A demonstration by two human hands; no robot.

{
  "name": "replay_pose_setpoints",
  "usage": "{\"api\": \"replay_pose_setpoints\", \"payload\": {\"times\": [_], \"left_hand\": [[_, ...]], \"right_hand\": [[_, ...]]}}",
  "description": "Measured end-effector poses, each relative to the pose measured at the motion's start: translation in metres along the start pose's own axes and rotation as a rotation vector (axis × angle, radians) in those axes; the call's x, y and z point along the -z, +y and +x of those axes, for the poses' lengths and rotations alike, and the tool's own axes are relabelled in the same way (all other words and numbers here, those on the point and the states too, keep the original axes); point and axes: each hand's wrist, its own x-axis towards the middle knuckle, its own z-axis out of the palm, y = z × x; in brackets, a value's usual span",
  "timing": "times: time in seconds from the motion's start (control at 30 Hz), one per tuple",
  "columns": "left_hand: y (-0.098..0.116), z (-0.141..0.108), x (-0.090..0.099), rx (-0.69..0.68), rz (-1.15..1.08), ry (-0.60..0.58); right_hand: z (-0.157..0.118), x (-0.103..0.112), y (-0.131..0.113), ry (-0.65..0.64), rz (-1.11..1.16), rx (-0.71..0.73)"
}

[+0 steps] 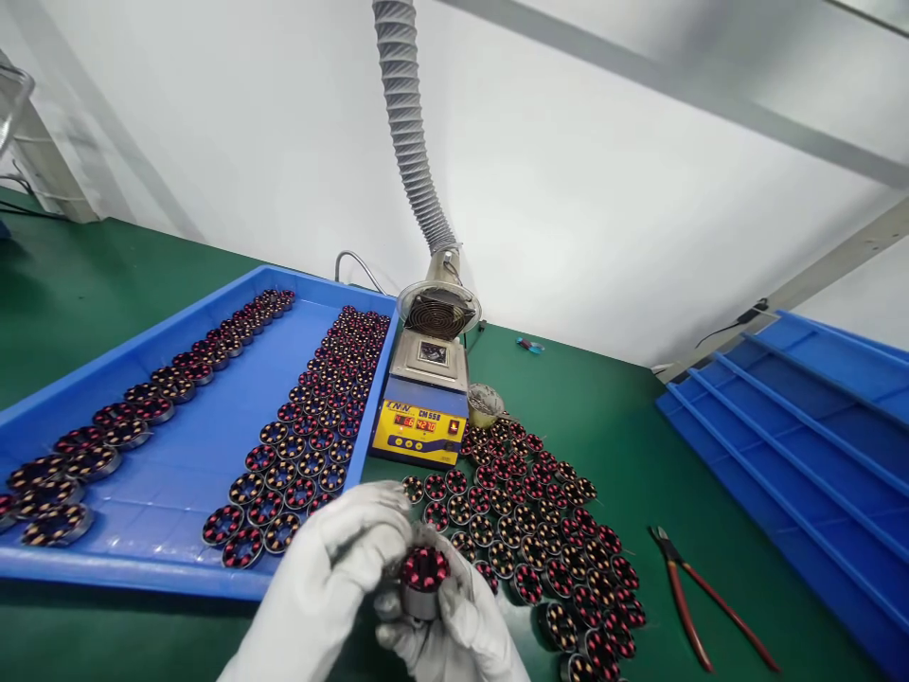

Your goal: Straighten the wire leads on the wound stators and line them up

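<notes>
My right hand (472, 620), in a white glove, grips a motor stator (421, 599) with its ring of dark red windings facing up. Close beside it, my left hand (341, 545), also gloved in white, has its fingers bent and pressed together at the stator's upper left. Whatever is between those left fingertips, if anything, is too small to make out. Right of my hands, many similar stators (525, 521) with red or tan coil tops lie crowded on the green table (603, 407).
A blue tray (170, 464) at left holds two bands of stators. Behind my hands stands a yellow-and-blue solder pot (418, 426) under a ribbed exhaust hose (408, 114), beside a small cup (486, 404). Red-handled cutters (682, 578) lie at right near stacked blue trays (795, 474).
</notes>
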Motion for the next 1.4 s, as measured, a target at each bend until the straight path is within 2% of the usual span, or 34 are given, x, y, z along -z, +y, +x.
{"api": "replay_pose_setpoints", "payload": {"times": [0.07, 0.23, 0.33, 0.43, 0.53, 0.63, 0.7, 0.8, 0.83, 0.93, 1.0, 1.07, 1.23, 1.4], "left_hand": [[0.0, -0.004, 0.004, 0.043, 0.025, 0.032], [0.001, -0.013, 0.004, -0.187, 0.15, -0.231], [0.004, -0.008, -0.005, -0.124, 0.029, -0.238], [0.01, 0.001, -0.013, 0.056, -0.27, -0.241], [0.014, 0.008, -0.014, 0.271, -0.493, -0.148], [0.013, 0.009, -0.01, 0.365, -0.501, 0.022], [0.012, 0.007, -0.009, 0.345, -0.416, 0.022], [0.012, 0.003, -0.012, 0.25, -0.338, -0.117], [0.012, 0.003, -0.013, 0.232, -0.359, -0.129], [0.013, 0.004, -0.011, 0.244, -0.444, -0.041], [0.013, 0.004, -0.005, 0.234, -0.394, 0.066], [0.01, 0.0, 0.002, 0.215, -0.328, 0.098], [0.004, -0.012, 0.003, 0.178, -0.249, -0.202], [0.008, 0.001, 0.002, 0.261, -0.423, -0.179]], "right_hand": [[-0.007, -0.006, -0.006, -0.004, 0.023, -0.03], [-0.009, -0.012, -0.01, 0.034, -0.143, 0.08], [-0.006, -0.014, -0.009, 0.027, -0.191, 0.107], [-0.007, -0.016, -0.007, 0.018, -0.123, 0.081], [-0.011, -0.015, -0.005, 0.025, -0.032, 0.044], [-0.013, -0.01, -0.005, 0.059, -0.015, 0.05], [-0.013, -0.01, -0.005, 0.073, -0.016, 0.061], [-0.009, -0.012, -0.004, 0.078, -0.009, 0.064], [-0.008, -0.013, -0.003, 0.069, -0.005, 0.053], [-0.007, -0.009, -0.002, 0.017, -0.036, 0.0], [-0.009, -0.004, -0.005, -0.006, -0.078, -0.009], [-0.011, 0.0, -0.008, -0.002, -0.106, 0.008], [-0.011, -0.002, -0.011, 0.004, -0.115, 0.021], [-0.01, -0.002, -0.008, -0.071, -0.13, -0.049]]}}
